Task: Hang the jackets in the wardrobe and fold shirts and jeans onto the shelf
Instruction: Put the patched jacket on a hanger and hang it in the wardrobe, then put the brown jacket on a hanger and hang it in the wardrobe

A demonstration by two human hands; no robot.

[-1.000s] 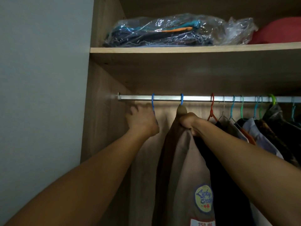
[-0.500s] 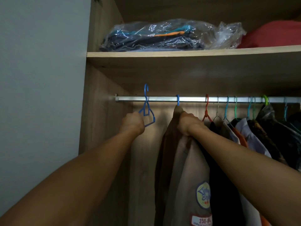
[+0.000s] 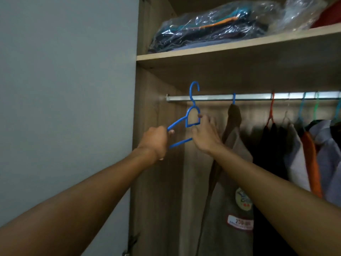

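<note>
Empty blue hanger point(image 3: 191, 115) is off the rail point(image 3: 258, 97): hook sits above and in front of it, not over it. Nothing on the hanger.

Left hand point(image 3: 156, 140) is closed around the hanger's left shoulder end. Right hand point(image 3: 204, 133) is half open, fingers spread, fingertips touching the hanger's neck loop, thumb near the lower bar. Not a full grip on that side, more of a steadying touch.

Just right of the hands: brown jacket point(image 3: 234, 145) with round and red patches, hung from a blue hook on the rail. Counts as one jacket done, by my read. Further right a row of garments point(image 3: 304, 148) on red, grey, teal and green hangers, packed close. Can't tell which of those belong to this job and which were already there.

Shelf point(image 3: 230, 48) above the rail holds a clear plastic bag of folded clothes point(image 3: 212, 26) and something red at the far right edge. Bagged, so likely storage, not freshly folded shirts or jeans.

Status guess: hanging part is underway, at least one jacket up, and the hanger in hand is probably for the next one. No loose jackets, shirts or jeans in view, so remaining count is unknown. Folding work: no evidence of it started.

Free rail space is at the left end, between the side panel point(image 3: 156, 182) and the brown jacket.
</note>
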